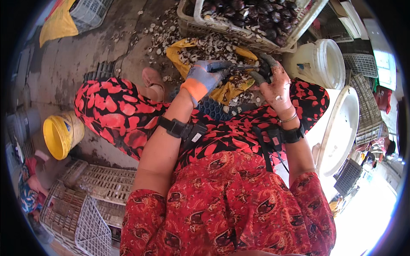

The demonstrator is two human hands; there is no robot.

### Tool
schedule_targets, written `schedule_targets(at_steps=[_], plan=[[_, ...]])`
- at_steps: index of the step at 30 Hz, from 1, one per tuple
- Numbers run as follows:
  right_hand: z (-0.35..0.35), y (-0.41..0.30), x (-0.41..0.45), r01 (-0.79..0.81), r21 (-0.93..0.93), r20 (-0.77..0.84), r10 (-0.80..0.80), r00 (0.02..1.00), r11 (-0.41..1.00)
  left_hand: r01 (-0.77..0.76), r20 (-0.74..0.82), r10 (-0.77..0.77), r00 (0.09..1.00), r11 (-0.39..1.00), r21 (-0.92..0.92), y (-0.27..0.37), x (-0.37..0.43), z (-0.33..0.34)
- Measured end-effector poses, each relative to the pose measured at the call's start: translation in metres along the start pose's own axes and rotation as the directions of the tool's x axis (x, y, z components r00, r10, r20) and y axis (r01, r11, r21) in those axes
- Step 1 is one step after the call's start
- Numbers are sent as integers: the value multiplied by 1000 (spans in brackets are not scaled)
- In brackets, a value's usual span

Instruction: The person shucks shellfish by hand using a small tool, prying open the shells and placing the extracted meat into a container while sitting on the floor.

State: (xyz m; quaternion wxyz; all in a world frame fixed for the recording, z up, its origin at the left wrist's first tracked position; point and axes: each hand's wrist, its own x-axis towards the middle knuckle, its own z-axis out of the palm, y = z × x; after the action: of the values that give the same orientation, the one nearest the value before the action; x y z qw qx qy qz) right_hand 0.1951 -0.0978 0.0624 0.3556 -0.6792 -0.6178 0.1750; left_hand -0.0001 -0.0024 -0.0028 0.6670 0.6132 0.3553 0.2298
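Note:
My left hand (206, 78), in a grey and orange work glove, grips a thin dark knife (241, 68) that points right. My right hand (275, 84), with dark covers on its thumb and a finger, holds a dark water chestnut (265, 69) by the blade's tip. Bits of pale peel stick to the bare part of that hand. Beneath both hands lies an open yellow sack (177, 52), strewn with white and brown peelings (213, 46). Ahead, a plastic crate (189, 24) holds many dark unpeeled water chestnuts (256, 14).
At my right are a white bucket (320, 64) and a wide white tub (342, 131). To my left stands a yellow bucket (64, 134), with plastic crates (93, 179) behind it. A person (32, 182) sits at the far left. Loose peelings litter the floor (93, 41).

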Motion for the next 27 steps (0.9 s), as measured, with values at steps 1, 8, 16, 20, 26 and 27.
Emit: schedule_targets(at_steps=[1,8,16,20,26,27], plan=[[1,1,-2,-45,80,31,42,999,996,-49,12,48,999,997,57,0,0,-3],[-1,13,-7,-438,492,322,311,894,752,-186,-106,378,920,659,729,5,-11,11],[20,-19,-16,-695,313,687,351,636,647,119,-142,-94,985,976,180,-23,8,26],[11,-24,-6,-662,625,502,436,747,414,-339,-227,414,881,890,305,-28,7,12],[2,26,-26,-418,714,354,227,907,562,-451,-110,515,850,819,354,-11,8,-1],[-4,-18,-5,-431,735,436,122,892,524,-382,-221,488,845,838,389,-19,10,-6]])
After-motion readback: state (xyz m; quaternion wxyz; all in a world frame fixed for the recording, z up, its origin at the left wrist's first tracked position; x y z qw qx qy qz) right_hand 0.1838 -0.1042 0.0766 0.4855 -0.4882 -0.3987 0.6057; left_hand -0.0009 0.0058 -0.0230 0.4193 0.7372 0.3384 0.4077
